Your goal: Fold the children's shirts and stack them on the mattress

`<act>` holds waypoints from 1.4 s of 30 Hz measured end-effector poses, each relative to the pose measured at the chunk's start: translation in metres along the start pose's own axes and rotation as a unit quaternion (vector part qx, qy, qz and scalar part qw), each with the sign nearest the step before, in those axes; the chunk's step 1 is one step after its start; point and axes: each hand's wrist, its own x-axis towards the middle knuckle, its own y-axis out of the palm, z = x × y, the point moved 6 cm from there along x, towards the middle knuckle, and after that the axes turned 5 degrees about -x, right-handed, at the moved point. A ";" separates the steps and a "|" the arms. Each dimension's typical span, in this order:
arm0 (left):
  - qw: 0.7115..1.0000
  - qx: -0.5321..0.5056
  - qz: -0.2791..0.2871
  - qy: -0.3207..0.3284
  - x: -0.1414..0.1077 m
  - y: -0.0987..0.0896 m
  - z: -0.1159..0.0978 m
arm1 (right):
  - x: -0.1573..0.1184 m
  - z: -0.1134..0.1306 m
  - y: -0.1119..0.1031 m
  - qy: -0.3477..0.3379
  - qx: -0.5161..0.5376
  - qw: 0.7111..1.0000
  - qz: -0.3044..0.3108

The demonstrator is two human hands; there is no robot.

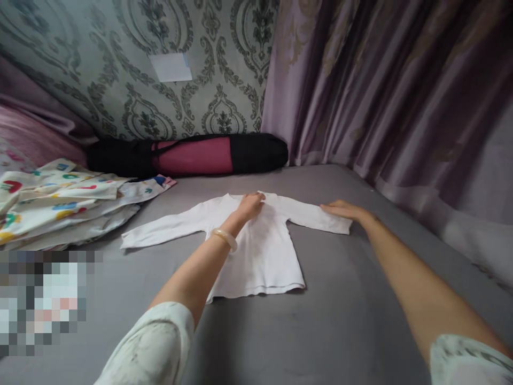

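Observation:
A small white long-sleeved shirt [264,256] lies spread on the grey sheet [340,321], with its neckline away from me and both sleeves stretched out sideways. My left hand [252,205], with a pale bangle on its wrist, is at the neckline. Its fingers are bent and closed on the fabric there, though the fingertips are partly hidden. Over on the right sleeve [306,214], my right hand [343,208] rests with fingers stretched out flat near the cuff. The left sleeve [164,230] lies extended with no hand on it.
A pile of folded clothes with colourful prints [60,203] sits at the left. Behind the shirt, a black and pink long bag [192,155] lies against the patterned wall [212,69]. Purple curtains [340,80] hang along the right side. A pixelated patch covers the lower left.

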 end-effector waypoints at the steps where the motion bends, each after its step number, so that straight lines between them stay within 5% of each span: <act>1: 1.000 -0.020 0.006 0.017 0.006 0.010 -0.009 | -0.006 -0.011 0.001 0.006 0.013 1.000 0.027; 4: 0.995 -0.073 -0.003 0.061 0.017 0.036 -0.030 | -0.021 -0.033 0.003 0.026 0.043 0.997 0.057; 9: 0.992 -0.093 -0.047 0.070 0.017 0.057 -0.040 | -0.033 -0.037 0.004 0.088 0.066 0.991 -0.075; 14: 0.998 -0.033 -0.023 0.049 0.012 0.062 -0.043 | -0.043 -0.033 0.005 0.109 0.025 0.981 -0.159; 18: 0.999 -0.007 0.025 0.020 0.011 0.066 -0.046 | -0.052 -0.026 0.007 0.071 -0.050 0.987 -0.137; 26: 0.998 -0.010 0.061 0.009 0.009 0.066 -0.049 | -0.058 -0.008 0.010 0.118 -0.195 0.969 -0.095; 29: 0.998 -0.013 0.056 0.010 0.009 0.067 -0.049 | -0.049 0.022 0.009 0.082 -0.236 0.956 -0.155; 31: 0.998 -0.020 0.053 0.008 0.010 0.067 -0.049 | -0.036 0.059 0.018 -0.016 -0.205 0.963 -0.175; 34: 0.997 -0.052 0.061 0.014 0.014 0.067 -0.048 | -0.016 0.119 0.047 -0.156 -0.097 0.976 -0.116; 38: 0.986 -0.156 0.063 0.018 0.013 0.052 -0.032 | -0.005 0.149 0.084 -0.114 -0.071 0.990 -0.041; 42: 0.983 -0.182 -0.014 -0.020 -0.018 0.004 0.024 | -0.009 0.147 0.097 -0.110 -0.151 0.981 -0.045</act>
